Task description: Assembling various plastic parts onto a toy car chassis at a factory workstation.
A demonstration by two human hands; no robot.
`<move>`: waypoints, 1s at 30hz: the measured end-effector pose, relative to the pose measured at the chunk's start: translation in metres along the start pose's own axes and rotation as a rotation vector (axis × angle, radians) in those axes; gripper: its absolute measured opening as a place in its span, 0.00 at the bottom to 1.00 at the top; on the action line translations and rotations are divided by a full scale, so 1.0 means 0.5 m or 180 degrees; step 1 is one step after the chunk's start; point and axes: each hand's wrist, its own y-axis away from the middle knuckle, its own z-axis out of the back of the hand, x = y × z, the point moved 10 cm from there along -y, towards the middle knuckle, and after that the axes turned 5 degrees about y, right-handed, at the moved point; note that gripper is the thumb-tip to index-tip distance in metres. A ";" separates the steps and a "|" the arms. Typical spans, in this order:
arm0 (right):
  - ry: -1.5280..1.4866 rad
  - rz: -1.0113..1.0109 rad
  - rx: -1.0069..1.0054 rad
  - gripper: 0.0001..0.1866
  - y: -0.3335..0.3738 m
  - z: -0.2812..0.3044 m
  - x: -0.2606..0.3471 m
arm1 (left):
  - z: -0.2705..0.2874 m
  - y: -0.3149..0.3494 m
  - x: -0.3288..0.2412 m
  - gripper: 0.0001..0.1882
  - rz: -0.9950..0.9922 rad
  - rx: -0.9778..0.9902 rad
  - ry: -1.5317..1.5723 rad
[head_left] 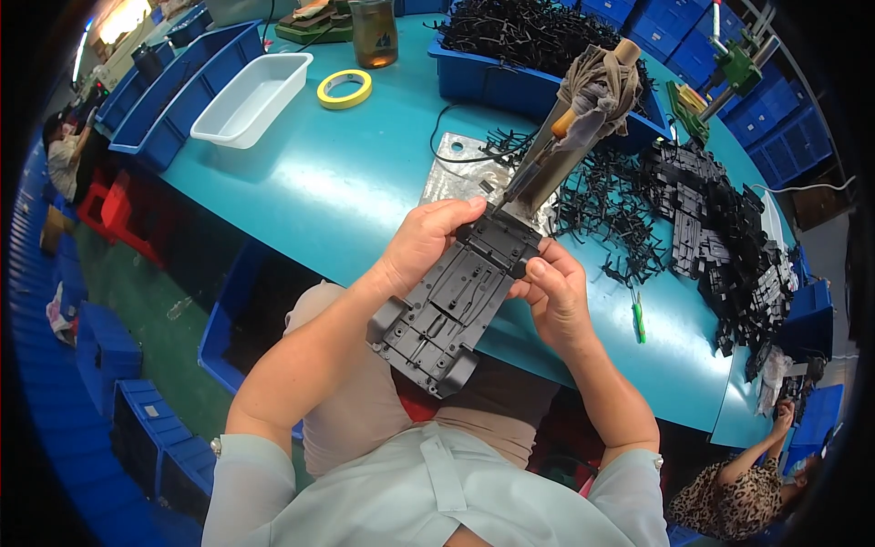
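Note:
A black plastic toy car chassis (453,294) lies slantwise over my lap at the table's near edge, with a wheel on each side of its near end. My left hand (421,239) grips its far left side, thumb on top. At the far right corner my right hand (553,290) holds it with bent fingers. Just beyond the far end stands a metal post (558,157) wrapped in grey cloth (599,84). An iron-like tool with an orange handle (563,124) is fixed along it, its lower end close to the chassis. Whether they touch, I cannot tell.
Loose black plastic parts (609,214) and stacked chassis pieces (702,219) cover the table's right side, near a green-handled tool (638,319). A blue bin (474,82) of black parts, yellow tape (344,88) and a white tray (251,100) stand farther back. Another person (738,488) works at right.

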 end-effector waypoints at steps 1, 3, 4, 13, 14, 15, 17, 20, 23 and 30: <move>0.0004 -0.0019 -0.0003 0.25 0.000 0.000 0.000 | 0.001 -0.001 0.000 0.17 -0.0003 0.0001 -0.0001; 0.0009 -0.0034 -0.0007 0.25 0.001 -0.002 0.001 | 0.004 -0.002 0.000 0.17 -0.0030 -0.0038 0.0004; -0.0004 -0.0035 -0.0024 0.25 0.001 -0.002 0.003 | 0.002 -0.002 -0.001 0.17 -0.0032 -0.0034 0.0003; -0.0031 -0.0090 0.0008 0.24 0.006 -0.004 -0.001 | -0.006 0.006 -0.004 0.17 -0.0043 -0.0022 0.0084; -0.0027 -0.0108 0.0015 0.23 0.008 -0.005 -0.002 | -0.006 0.009 -0.004 0.17 -0.0039 -0.0051 0.0077; -0.0019 -0.0100 0.0010 0.23 0.009 -0.004 -0.001 | -0.007 0.011 -0.004 0.17 -0.0036 -0.0075 0.0069; -0.0052 -0.0146 0.0001 0.23 0.009 -0.002 -0.008 | -0.006 0.013 -0.005 0.17 -0.0049 -0.0142 0.0004; -0.0073 -0.0132 -0.0023 0.23 0.007 -0.002 -0.007 | -0.003 0.013 -0.010 0.17 -0.0066 -0.0188 -0.0050; -0.0042 -0.0099 -0.0058 0.23 0.005 0.003 -0.006 | -0.002 0.006 -0.009 0.17 -0.0077 -0.0122 -0.0028; -0.0037 -0.0069 -0.0146 0.24 0.006 0.005 -0.004 | -0.005 0.004 -0.014 0.18 -0.0115 -0.0141 -0.0169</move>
